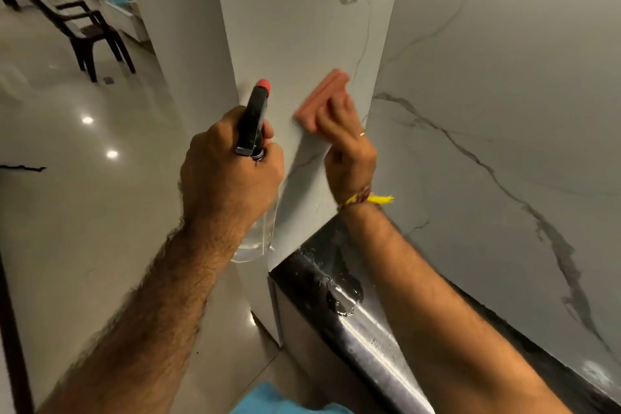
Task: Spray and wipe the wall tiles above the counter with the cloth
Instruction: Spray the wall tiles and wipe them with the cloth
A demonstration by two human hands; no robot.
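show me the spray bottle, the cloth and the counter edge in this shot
spray bottle (252, 118), head view, on its black trigger head above the left hand's grip
cloth (319, 99), head view, on the folded pink pad against the tile
counter (353, 309), head view, on its wet, shiny front edge

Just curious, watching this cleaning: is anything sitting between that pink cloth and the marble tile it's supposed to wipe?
Nothing visible does. The right hand presses the pink cloth flat on the wall tile above the black counter. The left hand holds the spray bottle off to the left, clear of it.
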